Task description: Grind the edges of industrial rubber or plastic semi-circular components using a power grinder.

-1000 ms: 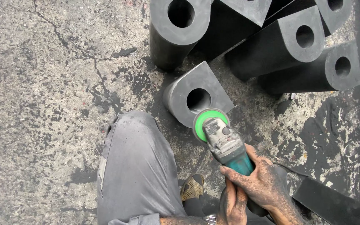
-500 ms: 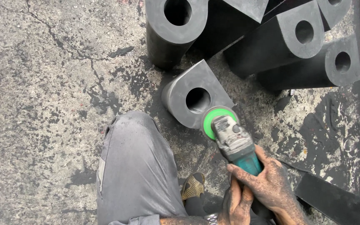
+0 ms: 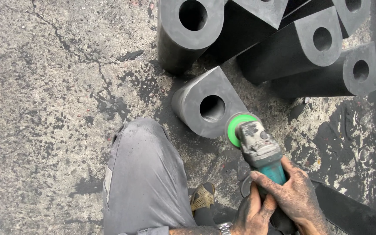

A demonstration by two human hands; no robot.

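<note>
A cracked, stained concrete floor point(image 3: 44, 87) carries everything. One black rubber block with a round bore point(image 3: 207, 104) lies on it near the middle. More black bored blocks point(image 3: 301, 48) are heaped along the far edge. A black strip point(image 3: 349, 213) lies at the near right corner.

Matt black rubber-like block point(image 3: 207, 104) at centre, smooth-faced; the grinder point(image 3: 257, 146) has a scuffed grey metal head, teal plastic body and green disc; floor point(image 3: 44, 87) at left is rough, cracked, stained concrete; grey trouser cloth point(image 3: 142, 174), dull
</note>
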